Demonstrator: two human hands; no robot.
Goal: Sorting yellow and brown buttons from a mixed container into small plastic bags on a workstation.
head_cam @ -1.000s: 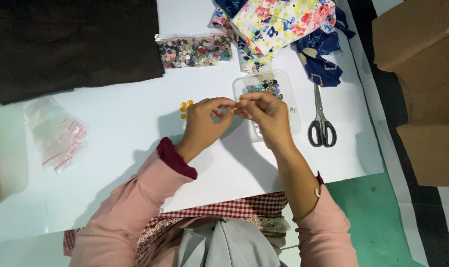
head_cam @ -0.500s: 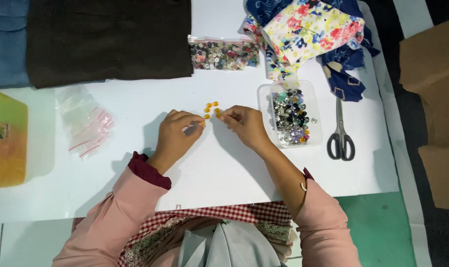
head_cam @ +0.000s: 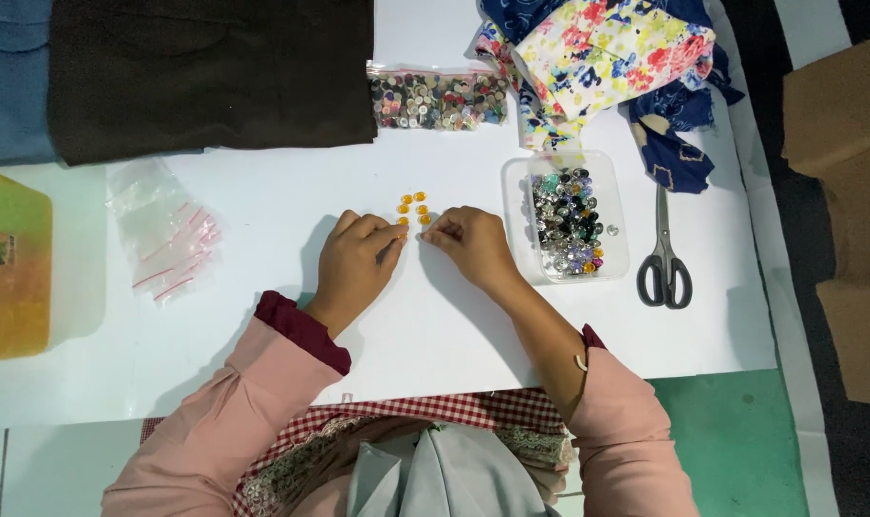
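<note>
Head view: left hand [head_cam: 354, 260] and right hand [head_cam: 470, 245] rest on white table [head_cam: 263, 182], fingertips curled in and meeting at cluster of small orange buttons [head_cam: 412, 210] – each hand looks pinched on button at cluster's lower edge, exact contact too small to confirm. Clear tray of mixed beads [head_cam: 567, 223] just right of right hand, scissors [head_cam: 665, 255] beyond it. Bag of buttons [head_cam: 438, 100] above cluster, empty zip bags [head_cam: 165, 230] well left, dark brown cloth [head_cam: 210, 72] at top – floral fabric [head_cam: 612, 48] top right
</note>
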